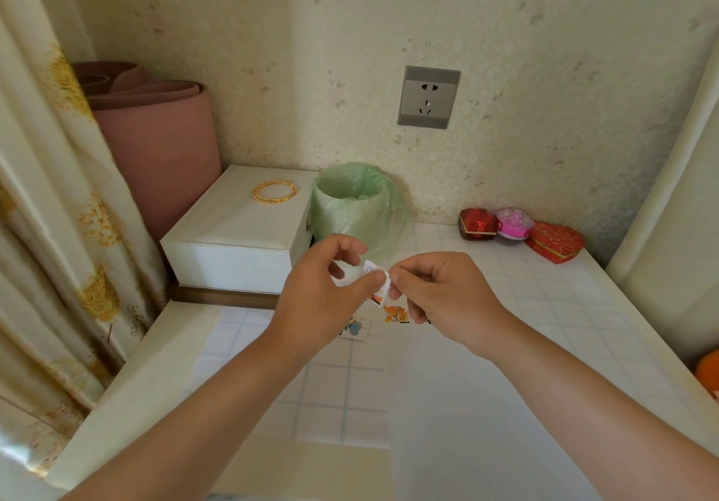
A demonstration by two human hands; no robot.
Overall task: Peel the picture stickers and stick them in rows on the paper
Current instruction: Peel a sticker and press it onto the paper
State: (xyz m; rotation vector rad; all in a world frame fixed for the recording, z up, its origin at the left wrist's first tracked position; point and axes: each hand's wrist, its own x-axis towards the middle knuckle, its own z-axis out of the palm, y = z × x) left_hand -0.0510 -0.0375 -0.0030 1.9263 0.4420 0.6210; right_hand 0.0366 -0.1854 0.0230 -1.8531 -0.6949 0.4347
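I am watching both hands working close together above the far end of the paper [350,391], which is lying flat on the table [544,306] near its left edge. The left hand [325,290] is pinching a small picture sticker [373,271] between its thumb and curled fingers. The right hand [439,294] is gripping the sticker's right corner with thumb and forefinger, its other fingers tucked under. The sticker is hanging in the air between them, clear of the sheet, with an orange print showing at its lower end.

Under the hands, two stuck stickers are sitting side by side on the paper: a blue mouse sticker [354,329] and an orange cartoon sticker [395,314].

At the table's far left corner a white box [233,228] is carrying a gold bracelet [274,190], and a green-lined bin [358,205] is standing just beside it against the wall. Towards the far right corner, a red box [477,224], a pink case [514,222] and a red heart box [554,242] are lining up in a row.
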